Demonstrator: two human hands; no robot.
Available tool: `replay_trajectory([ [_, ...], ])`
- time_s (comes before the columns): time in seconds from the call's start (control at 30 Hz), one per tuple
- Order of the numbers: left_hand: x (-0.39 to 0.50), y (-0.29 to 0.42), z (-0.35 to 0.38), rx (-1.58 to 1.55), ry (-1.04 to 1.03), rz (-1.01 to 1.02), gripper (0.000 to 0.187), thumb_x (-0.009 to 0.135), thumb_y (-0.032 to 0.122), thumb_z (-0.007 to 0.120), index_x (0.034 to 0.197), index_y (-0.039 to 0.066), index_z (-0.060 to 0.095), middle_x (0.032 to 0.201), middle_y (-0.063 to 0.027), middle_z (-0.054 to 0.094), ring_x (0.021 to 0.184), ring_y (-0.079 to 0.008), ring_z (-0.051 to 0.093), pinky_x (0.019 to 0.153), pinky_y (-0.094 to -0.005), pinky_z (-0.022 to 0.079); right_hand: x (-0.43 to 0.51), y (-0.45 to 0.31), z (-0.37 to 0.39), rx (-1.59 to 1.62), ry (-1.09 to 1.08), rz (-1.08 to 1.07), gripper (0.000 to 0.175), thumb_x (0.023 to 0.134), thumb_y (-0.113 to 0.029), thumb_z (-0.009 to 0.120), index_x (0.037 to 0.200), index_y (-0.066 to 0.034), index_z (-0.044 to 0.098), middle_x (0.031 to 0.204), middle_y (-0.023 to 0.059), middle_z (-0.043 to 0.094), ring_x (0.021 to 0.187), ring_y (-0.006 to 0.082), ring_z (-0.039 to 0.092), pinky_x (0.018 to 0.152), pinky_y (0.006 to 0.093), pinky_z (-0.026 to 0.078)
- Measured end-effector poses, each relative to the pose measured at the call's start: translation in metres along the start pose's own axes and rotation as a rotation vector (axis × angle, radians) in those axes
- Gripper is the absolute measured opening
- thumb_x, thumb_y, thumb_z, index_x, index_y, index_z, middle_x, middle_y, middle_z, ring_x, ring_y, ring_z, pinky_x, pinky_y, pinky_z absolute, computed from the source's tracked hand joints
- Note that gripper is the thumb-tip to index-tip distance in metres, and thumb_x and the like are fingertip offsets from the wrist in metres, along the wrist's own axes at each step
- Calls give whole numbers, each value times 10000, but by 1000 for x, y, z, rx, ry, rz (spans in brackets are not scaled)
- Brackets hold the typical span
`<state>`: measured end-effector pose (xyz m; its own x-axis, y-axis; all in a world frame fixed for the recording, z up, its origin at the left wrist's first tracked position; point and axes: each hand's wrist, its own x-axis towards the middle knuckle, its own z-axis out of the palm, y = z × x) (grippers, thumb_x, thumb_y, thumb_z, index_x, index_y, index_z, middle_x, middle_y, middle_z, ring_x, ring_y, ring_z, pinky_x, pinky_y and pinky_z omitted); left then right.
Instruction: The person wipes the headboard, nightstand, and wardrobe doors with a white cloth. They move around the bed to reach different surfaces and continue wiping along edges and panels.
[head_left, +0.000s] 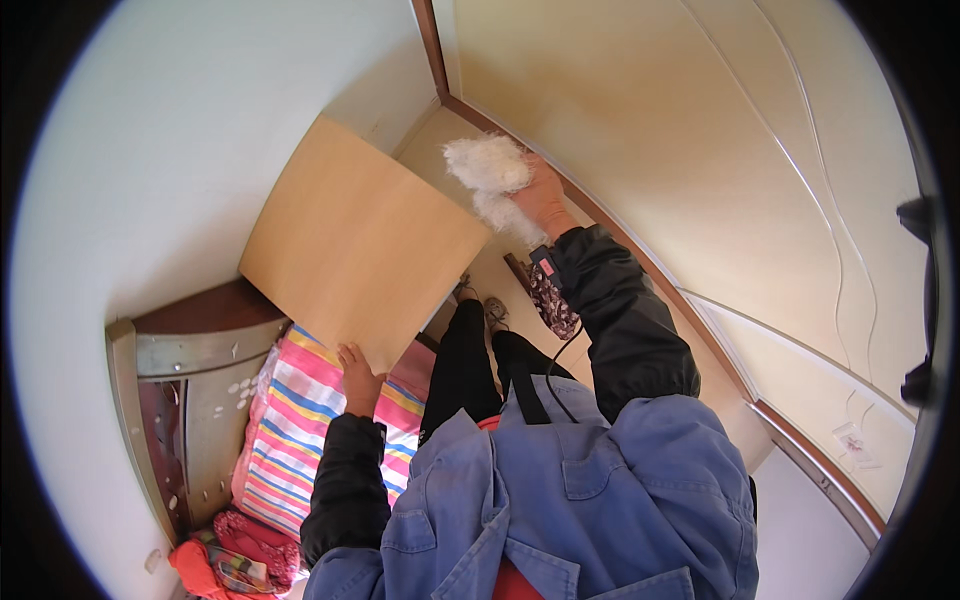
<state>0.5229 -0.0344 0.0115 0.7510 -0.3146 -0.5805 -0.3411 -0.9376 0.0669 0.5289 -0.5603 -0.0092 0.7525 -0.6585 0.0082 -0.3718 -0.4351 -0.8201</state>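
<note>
In my right hand (541, 191) is a white shaggy clump (487, 165), perhaps a fluffy cloth or duster, with part of it hanging below the fingers. It is up over the floor strip, close to the pale wall panel on the right. My left hand (361, 381) rests on the near corner of a light wood-grain tabletop (364, 240), its fingers spread on the surface. This square top belongs to a small cabinet or table whose body is mostly hidden.
A bed with a wooden headboard (210, 412) and striped bedding (292, 435) lies to the left. Red patterned cloth (259, 544) is heaped nearby. A dark patterned fabric item (551, 300) hangs by my right sleeve. White cables (810, 180) run along the sliding-door panel (637, 112).
</note>
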Motion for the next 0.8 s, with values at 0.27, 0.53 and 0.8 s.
replay_trajectory([
  [0.27,5,-4,-35,-114,-157,6,1068,685,239,921,1522,-51,325,1594,-344,282,1470,-516,316,1159,-484,415,16,0,53,31,-558,313,442,768,-366,797,1101,-79,751,1034,229,735,1019,409,690,892,473,534],
  [0.53,97,25,-103,-147,44,92,904,727,205,886,1478,-15,433,1581,-280,365,1453,-460,367,1164,-479,398,23,56,46,-270,-654,161,334,780,-318,736,1034,-102,760,995,217,742,965,399,707,857,466,551],
  [0.8,141,101,-136,-264,65,274,854,764,167,852,1487,-4,432,1576,-277,375,1456,-452,369,1178,-473,381,71,-11,111,-8,-592,181,354,771,-340,762,1050,-121,765,948,191,746,941,413,703,834,464,557],
])
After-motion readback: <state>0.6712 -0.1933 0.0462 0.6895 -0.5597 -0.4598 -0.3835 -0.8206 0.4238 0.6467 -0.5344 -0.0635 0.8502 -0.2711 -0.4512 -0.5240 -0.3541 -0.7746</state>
